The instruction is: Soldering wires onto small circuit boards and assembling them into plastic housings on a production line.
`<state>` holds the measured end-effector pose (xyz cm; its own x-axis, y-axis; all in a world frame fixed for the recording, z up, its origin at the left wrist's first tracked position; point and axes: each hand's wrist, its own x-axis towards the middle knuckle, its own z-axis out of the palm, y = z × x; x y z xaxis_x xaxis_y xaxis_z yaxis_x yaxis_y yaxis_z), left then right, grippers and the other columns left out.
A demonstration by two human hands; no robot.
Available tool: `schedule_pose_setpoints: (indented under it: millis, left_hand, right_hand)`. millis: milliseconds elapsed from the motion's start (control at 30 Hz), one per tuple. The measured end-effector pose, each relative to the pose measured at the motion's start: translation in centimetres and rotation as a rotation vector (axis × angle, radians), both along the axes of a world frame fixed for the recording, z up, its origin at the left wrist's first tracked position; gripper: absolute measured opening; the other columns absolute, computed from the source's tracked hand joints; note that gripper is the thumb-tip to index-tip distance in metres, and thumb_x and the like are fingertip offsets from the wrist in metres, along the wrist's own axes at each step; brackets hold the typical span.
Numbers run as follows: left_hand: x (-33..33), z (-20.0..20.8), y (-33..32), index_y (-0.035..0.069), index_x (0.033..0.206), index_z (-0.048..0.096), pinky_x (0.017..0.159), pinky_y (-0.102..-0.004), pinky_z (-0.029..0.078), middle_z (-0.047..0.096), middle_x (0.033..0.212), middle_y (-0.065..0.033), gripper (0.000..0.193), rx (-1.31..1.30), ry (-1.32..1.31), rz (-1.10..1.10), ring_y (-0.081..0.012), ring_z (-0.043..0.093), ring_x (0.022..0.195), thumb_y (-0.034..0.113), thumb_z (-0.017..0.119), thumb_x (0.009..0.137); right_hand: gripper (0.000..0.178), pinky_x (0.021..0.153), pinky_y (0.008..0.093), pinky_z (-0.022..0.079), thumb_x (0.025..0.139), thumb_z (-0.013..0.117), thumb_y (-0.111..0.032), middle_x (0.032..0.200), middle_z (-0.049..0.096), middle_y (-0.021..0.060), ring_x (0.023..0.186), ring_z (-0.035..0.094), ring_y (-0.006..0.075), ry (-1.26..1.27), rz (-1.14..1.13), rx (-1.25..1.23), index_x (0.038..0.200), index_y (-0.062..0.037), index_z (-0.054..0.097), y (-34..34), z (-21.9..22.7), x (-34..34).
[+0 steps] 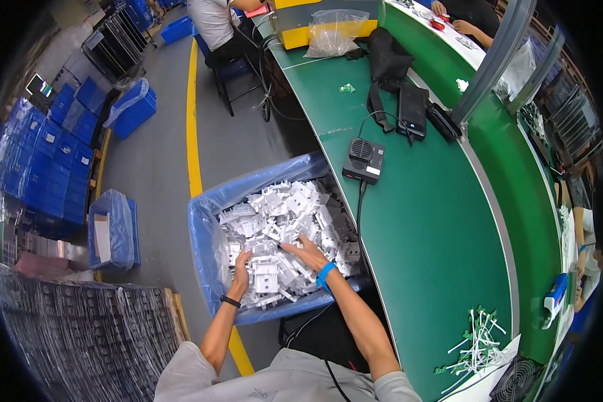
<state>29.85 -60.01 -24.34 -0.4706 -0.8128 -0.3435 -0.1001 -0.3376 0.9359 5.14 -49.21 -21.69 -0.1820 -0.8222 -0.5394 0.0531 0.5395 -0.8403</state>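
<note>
Head view shows both of my bare hands inside a deep blue plastic bin [199, 234], which is lined with clear plastic film. This bin is filled with many small white plastic moulded parts [305, 201], lying loosely over each other in all directions. My left hand [241, 269], with a black band [230, 301] on its wrist, is at the near left side of the heap, beside one squarish white part [266, 278]; its fingers are partly hidden, so I cannot tell if they pinch something. My right hand [309, 254], with a bright blue band [326, 273] on its wrist, reaches over the middle of the heap, the thumb and the fingers spread apart. To the right, just beside the bin, is a long green table [429, 241]. On it lie a black boxy device [364, 161] with a cable, and, nearer to me, a tangled bunch of thin white cables [479, 338].
</note>
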Motion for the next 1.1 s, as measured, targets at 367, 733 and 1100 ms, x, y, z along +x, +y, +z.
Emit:
schedule_pose_setpoints:
  millis: [367, 733, 1100]
  left_hand:
    - [1.5, 3.1, 1.9, -0.009, 0.147, 0.039, 0.115, -0.0373, 0.034, 0.050, 0.146, -0.0266, 0.062, -0.339, -0.387, -0.206, -0.0312, 0.049, 0.136, 0.030, 0.056, 0.102]
    - [4.2, 4.7, 3.0, -0.003, 0.160, 0.019, 0.117, -0.0354, 0.034, 0.044, 0.153, -0.0190, 0.108, -0.204, -0.369, -0.458, -0.0246, 0.045, 0.138, 0.028, 0.085, 0.081]
    - [3.5, 0.5, 3.4, -0.005, 0.147, 0.041, 0.105, -0.0328, 0.043, 0.059, 0.135, -0.0159, 0.076, -0.142, -0.350, -0.145, -0.0226, 0.056, 0.121, 0.028, 0.077, 0.089]
  right_hand:
    - [0.112, 0.121, 0.0401, 0.029, 0.081, 0.077, -0.060, 0.154, 0.038, 0.0328, 0.146, 0.037, 0.0390, 0.028, -0.063, -0.100, 0.151, 0.0133, 0.031, 1.7, 0.1, 0.5]
    - [0.153, 0.125, 0.0440, 0.020, 0.056, 0.090, -0.067, 0.162, 0.014, 0.0375, 0.153, 0.017, 0.0462, 0.061, 0.225, -0.054, 0.156, 0.0141, 0.008, 1.6, -0.9, -0.2]
    - [0.144, 0.124, 0.0499, 0.022, 0.062, 0.081, -0.075, 0.161, 0.011, 0.0399, 0.152, 0.014, 0.0494, 0.147, 0.239, 0.047, 0.160, 0.0037, 0.011, -1.3, -5.1, 0.8]
